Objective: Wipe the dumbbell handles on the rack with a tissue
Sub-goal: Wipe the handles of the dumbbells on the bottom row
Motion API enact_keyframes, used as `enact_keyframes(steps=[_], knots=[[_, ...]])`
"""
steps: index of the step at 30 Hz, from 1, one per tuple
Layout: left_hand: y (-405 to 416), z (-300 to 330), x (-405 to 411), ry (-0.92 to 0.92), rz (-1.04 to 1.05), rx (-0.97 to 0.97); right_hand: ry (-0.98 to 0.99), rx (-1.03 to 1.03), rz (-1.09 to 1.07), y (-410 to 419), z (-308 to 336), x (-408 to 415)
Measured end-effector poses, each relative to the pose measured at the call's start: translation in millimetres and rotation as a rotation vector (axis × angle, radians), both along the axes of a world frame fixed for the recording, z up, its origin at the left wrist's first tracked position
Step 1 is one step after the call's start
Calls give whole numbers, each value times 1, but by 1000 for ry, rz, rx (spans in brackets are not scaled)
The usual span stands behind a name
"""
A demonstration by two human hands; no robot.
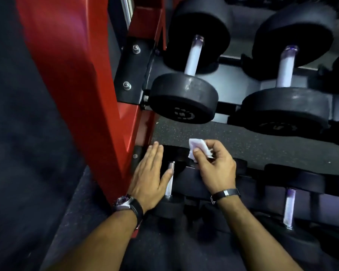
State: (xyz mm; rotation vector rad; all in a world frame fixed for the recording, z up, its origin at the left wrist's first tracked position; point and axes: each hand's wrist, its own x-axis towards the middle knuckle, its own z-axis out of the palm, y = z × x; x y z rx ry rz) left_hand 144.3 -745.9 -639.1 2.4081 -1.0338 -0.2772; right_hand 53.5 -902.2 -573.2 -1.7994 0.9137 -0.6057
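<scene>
Right hand [216, 169] pinches tissue [199, 148] nr lower handle [169, 180], left hand [151, 177] flat, fingers straight; prob. most handles left.

head view, looking steeply down, close to rack [82, 75]

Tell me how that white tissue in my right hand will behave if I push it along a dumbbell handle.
The tissue, crumpled in the right hand, is probably floppy and will likely bunch. It looks thin, so it may tear on the handle.
</scene>
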Motion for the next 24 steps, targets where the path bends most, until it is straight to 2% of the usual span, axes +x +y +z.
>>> enact_keyframes(steps=[7,13,17,24], knots=[[27,-128,-5,-15,-84,-20,20,-82,-19,12,-119,7],[40,-210,-22,12,-141,-125,8,-423,105,13,-201,28],[38,-231,-25,84,-109,-340,-44,-594,116,10,-235,40],[38,-246,-20,67,-127,-429,-58,-789,180,18,-259,42]])
